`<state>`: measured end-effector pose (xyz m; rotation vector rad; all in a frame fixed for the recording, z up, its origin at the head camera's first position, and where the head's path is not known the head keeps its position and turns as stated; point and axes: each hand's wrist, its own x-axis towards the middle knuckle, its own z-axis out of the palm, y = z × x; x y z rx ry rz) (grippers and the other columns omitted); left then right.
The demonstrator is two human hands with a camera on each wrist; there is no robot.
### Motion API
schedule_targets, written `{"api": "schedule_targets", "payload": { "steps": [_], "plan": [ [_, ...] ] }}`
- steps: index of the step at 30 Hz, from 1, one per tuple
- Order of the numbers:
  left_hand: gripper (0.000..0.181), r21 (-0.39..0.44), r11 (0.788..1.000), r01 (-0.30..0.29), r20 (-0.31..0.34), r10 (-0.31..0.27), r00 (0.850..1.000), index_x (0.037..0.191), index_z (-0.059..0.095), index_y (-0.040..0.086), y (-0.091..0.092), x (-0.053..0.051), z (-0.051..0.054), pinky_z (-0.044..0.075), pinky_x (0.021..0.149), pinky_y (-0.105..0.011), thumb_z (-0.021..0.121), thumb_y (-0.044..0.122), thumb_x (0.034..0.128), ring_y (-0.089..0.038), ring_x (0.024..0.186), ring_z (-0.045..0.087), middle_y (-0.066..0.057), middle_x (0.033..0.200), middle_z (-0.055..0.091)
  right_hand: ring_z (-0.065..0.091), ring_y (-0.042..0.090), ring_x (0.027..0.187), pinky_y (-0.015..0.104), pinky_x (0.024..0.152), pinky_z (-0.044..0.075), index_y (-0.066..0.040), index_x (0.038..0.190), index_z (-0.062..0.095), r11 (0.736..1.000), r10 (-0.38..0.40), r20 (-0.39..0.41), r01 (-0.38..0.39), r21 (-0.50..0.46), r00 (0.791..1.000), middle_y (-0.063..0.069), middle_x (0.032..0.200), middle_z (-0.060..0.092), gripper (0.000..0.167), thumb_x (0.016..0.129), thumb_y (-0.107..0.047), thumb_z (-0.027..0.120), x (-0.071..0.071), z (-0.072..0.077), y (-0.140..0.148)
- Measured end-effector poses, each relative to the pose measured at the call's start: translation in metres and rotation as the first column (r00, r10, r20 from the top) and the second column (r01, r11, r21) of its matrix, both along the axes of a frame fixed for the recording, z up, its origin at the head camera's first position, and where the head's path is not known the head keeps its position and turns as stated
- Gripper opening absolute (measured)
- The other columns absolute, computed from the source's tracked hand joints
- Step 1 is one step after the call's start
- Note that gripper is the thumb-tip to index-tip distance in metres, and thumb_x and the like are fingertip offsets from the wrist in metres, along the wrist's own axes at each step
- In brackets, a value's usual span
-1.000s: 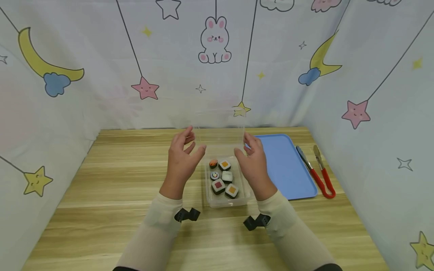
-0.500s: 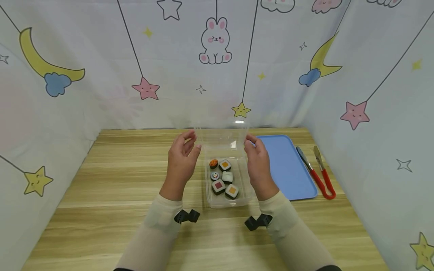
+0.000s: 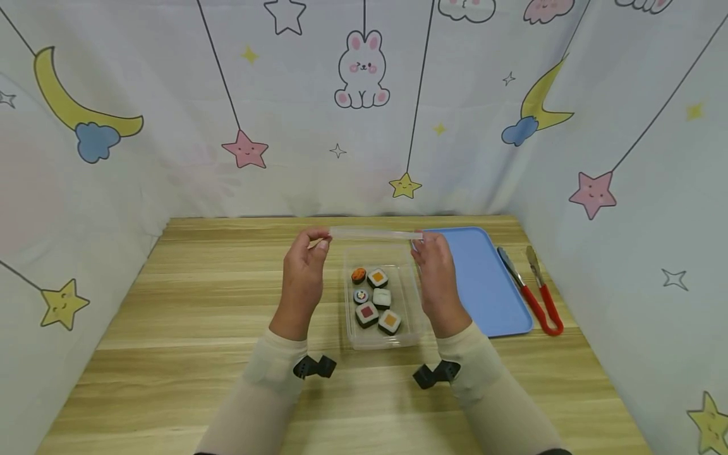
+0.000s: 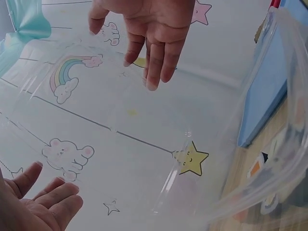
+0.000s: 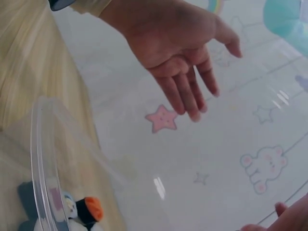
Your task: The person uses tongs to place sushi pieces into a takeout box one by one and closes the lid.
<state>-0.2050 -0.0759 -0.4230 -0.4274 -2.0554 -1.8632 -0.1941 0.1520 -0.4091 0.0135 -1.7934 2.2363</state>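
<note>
A clear plastic lid [image 3: 375,234] is nearly edge-on between my hands, above the back edge of a clear plastic box [image 3: 387,344]. My left hand [image 3: 301,278] holds its left end by thumb and fingertips; my right hand [image 3: 439,278] holds the right end. In both wrist views the fingers look fairly straight, and the see-through plastic blurs the exact contact. Several sushi pieces lie in the box, among them an orange-topped roll [image 3: 358,275], a roll with a red centre [image 3: 366,314] and a white-topped one [image 3: 382,298].
Right of the box lies a blue tray [image 3: 483,284], partly behind my right hand. Red-handled tongs [image 3: 537,294] rest beside it. The wooden table [image 3: 199,284] ends at a patterned white curtain [image 3: 284,114] at the back and sides.
The lid has come down from a raised, face-on position to a nearly edge-on one. Both hands stay at its sides, the right hand slightly farther right. The sushi and box stay put.
</note>
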Motion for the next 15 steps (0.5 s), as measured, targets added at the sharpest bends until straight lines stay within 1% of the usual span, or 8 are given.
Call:
{"api": "schedule_targets", "payload": {
  "steps": [3,5,8,9,11,15],
  "plan": [
    [0.031,0.04,0.999,0.016,0.014,-0.016,1.0,0.123,0.06,-0.001,0.0,0.001,-0.002,0.048,0.101,-0.048,0.05,0.024,0.1077,-0.035,0.12,0.063,-0.017,0.136,0.061,0.049,0.034,0.133,0.048,0.118,0.038,-0.009,0.101,0.053,0.999,0.002,0.019,-0.002,-0.037,1.0,0.024,0.145,0.047,0.021,0.11,-0.024,0.041,0.0,0.0,0.001],
    [0.029,0.086,0.995,0.041,0.021,-0.043,0.999,0.12,0.059,-0.003,0.001,0.002,-0.003,0.047,0.104,-0.047,0.051,0.021,0.1071,-0.037,0.121,0.063,-0.02,0.137,0.06,0.05,0.032,0.131,0.046,0.115,0.039,-0.011,0.097,0.051,0.998,0.013,0.038,-0.01,-0.066,0.999,0.026,0.147,0.045,0.021,0.109,-0.024,0.041,0.0,-0.001,0.001],
    [0.025,0.141,0.988,0.065,0.035,-0.071,0.997,0.117,0.057,-0.004,0.002,0.003,-0.007,0.046,0.108,-0.047,0.052,0.017,0.1057,-0.04,0.124,0.061,-0.023,0.138,0.058,0.049,0.032,0.132,0.04,0.112,0.041,-0.01,0.095,0.049,0.995,0.032,0.061,-0.026,-0.101,0.998,0.025,0.148,0.043,0.023,0.109,-0.026,0.042,0.0,-0.004,0.004],
    [0.024,0.163,0.984,0.076,0.038,-0.083,0.996,0.116,0.056,-0.006,0.002,0.003,-0.008,0.045,0.11,-0.049,0.052,0.015,0.1055,-0.041,0.125,0.06,-0.025,0.138,0.057,0.048,0.032,0.134,0.039,0.112,0.041,-0.01,0.095,0.048,0.994,0.038,0.063,-0.031,-0.105,0.997,0.025,0.148,0.043,0.024,0.11,-0.027,0.041,0.0,-0.005,0.005],
    [0.023,0.187,0.979,0.079,0.047,-0.089,0.995,0.114,0.056,-0.006,0.003,0.003,-0.01,0.045,0.11,-0.05,0.052,0.014,0.1051,-0.041,0.124,0.06,-0.027,0.138,0.057,0.047,0.033,0.137,0.037,0.114,0.04,-0.009,0.097,0.049,0.994,0.045,0.063,-0.038,-0.102,0.997,0.023,0.147,0.044,0.022,0.108,-0.025,0.042,0.001,-0.006,0.006],
    [0.021,0.24,0.966,0.093,0.066,-0.111,0.992,0.114,0.056,-0.008,0.005,0.005,-0.013,0.049,0.108,-0.044,0.054,0.011,0.1046,-0.037,0.122,0.062,-0.027,0.136,0.057,0.043,0.032,0.142,0.039,0.119,0.037,-0.005,0.101,0.049,0.995,0.064,0.05,-0.059,-0.085,0.997,0.02,0.149,0.042,0.019,0.108,-0.022,0.044,0.002,-0.008,0.009]
  ]
}}
